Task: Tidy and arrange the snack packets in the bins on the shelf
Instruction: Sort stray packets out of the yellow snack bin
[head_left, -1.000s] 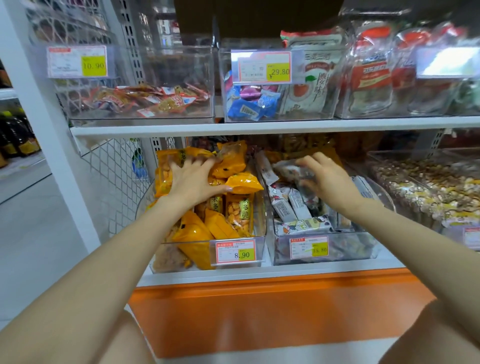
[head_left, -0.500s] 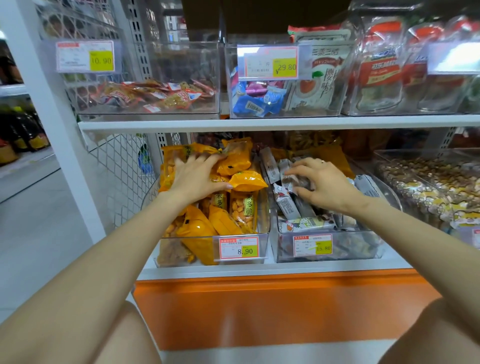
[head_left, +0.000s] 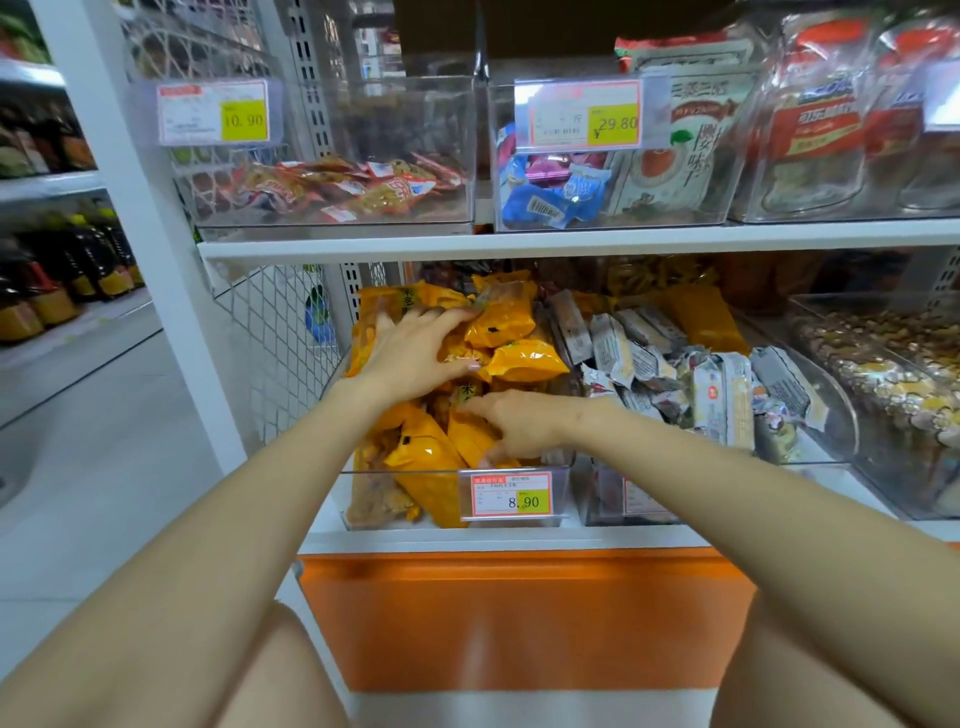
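Both forearms reach forward into the clear bin (head_left: 363, 472) on the lower shelf (head_left: 467, 540), which is heaped with yellow snack packets (head_left: 524, 358). The left hand (head_left: 415, 353) lies palm down on the heap, fingers spread and pointing towards 1 o'clock. The right hand (head_left: 514, 423), at 5 o'clock from it, rests on the front packets, fingers close together pointing towards 9 o'clock, thumb apart below. Grey-white packets (head_left: 722, 400) fill the bin at 3 o'clock.
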